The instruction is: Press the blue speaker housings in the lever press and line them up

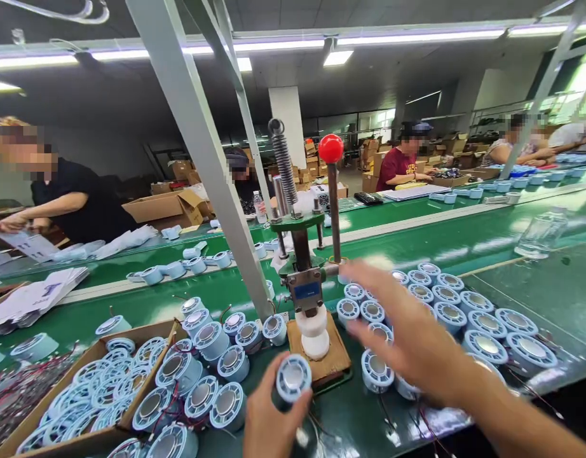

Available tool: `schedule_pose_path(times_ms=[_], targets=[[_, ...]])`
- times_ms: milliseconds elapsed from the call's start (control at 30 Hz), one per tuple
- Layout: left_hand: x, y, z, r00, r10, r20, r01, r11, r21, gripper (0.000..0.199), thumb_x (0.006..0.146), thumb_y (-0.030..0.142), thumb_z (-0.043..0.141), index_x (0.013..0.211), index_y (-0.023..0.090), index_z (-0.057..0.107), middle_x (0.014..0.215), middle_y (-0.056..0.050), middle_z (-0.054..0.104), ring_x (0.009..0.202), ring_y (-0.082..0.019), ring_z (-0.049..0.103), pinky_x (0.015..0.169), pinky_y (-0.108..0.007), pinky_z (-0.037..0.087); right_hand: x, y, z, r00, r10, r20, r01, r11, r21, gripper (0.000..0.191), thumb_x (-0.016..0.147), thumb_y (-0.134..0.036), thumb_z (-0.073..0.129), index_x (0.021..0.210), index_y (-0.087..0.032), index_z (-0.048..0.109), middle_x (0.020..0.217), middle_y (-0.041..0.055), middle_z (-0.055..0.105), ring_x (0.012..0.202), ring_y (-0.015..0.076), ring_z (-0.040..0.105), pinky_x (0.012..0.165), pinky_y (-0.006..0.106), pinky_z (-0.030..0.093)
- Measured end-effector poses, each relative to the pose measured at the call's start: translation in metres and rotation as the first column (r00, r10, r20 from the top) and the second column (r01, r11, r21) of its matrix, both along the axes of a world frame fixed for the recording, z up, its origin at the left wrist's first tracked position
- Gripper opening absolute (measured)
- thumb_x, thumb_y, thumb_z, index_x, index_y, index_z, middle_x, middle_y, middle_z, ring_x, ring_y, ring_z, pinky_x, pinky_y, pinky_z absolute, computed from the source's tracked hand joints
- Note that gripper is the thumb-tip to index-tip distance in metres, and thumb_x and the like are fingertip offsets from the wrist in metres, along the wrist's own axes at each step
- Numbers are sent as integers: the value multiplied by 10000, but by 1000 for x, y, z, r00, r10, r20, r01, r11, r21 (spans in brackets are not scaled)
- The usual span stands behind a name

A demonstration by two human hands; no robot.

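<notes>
Closest to the camera, toward the desk's [360, 416] near edge, I saw the left hand [270, 416] pinching a round blue unit [293, 378] between thumb and fingers. The right hand [398, 318], blurred, had its fingers spread beside the red-knobbed lever [333, 203]; I could not tell whether they touched it. Behind the held unit stood the lever press [306, 289] on its wooden base [335, 357]. Other blue units [486, 343] crowded the desk on both sides; at left, a cardboard box [102, 440] held blue rings [93, 391].
</notes>
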State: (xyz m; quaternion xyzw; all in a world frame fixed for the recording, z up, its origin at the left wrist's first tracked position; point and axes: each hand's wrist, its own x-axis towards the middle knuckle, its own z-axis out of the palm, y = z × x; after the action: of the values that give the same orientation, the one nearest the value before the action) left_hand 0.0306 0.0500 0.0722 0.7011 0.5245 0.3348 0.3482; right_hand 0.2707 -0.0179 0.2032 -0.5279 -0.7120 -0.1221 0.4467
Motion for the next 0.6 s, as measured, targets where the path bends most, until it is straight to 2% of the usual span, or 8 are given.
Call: schedule_pose_path(times_ms=[33,100,133,200,300,433,500,600], targets=[[3,14,12,1000,6,19,-6,1000,11,646,680,455,682,1256,183,574,1216,-80,683,1116,-306,632,1028,-437,472,9,16,39,1000,-8,-5,9,991,135,497,877,-197,531,1370,-177,464,1365,99,542,1294,231,497,1104,434,443],[11,37,27,996,-8,89,5,1000,29,620,674,445,694,1220,171,592,1212,-98,673,1112,-314,619,1037,-470,445,22,58,105,999,-17,-44,30,954,298,464,880,-197,519,1336,-127,475,1335,114,540,1260,229,498,1088,428,437],[16,46,30,992,-27,125,23,999,32,611,666,433,704,1204,163,601,1212,-109,667,1113,-319,613,1041,-481,432,26,80,130,997,-17,-71,40,942,333,465,895,-209,507,1347,-116,456,1294,113,557,1222,225,517,1070,424,440],[22,56,30,981,-52,186,46,998,33,623,657,424,723,1200,144,601,1217,-135,655,1123,-332,601,1048,-501,410,29,120,160,989,-13,-149,63,941,332,445,945,-214,448,1378,-113,417,1128,84,621,1108,203,580,1027,406,449],[30,60,22,964,-83,252,76,996,34,674,643,418,745,1224,120,579,1240,-163,638,1148,-336,585,1056,-499,399,26,154,169,963,15,-269,67,954,293,314,986,-187,363,1226,-110,552,815,18,632,846,147,645,918,330,479],[50,62,13,910,-212,356,220,975,18,657,617,408,758,1185,121,597,1174,-141,679,1074,-296,629,981,-414,475,24,159,159,908,121,-400,-23,970,241,254,958,-192,410,875,-124,640,694,-17,610,508,60,565,603,210,463],[59,64,8,884,-262,387,283,959,4,611,608,401,768,1133,121,626,1100,-127,707,1006,-282,652,925,-386,504,26,160,161,886,151,-439,-71,978,194,247,936,-175,415,831,-122,632,645,-25,594,429,48,525,490,186,404],[62,66,1,875,-274,398,300,954,-4,558,636,366,771,1119,121,635,1086,-124,709,999,-277,647,931,-387,490,29,156,171,862,149,-484,-90,986,142,269,935,-170,387,875,-108,642,626,-23,585,402,52,522,455,185,392]])
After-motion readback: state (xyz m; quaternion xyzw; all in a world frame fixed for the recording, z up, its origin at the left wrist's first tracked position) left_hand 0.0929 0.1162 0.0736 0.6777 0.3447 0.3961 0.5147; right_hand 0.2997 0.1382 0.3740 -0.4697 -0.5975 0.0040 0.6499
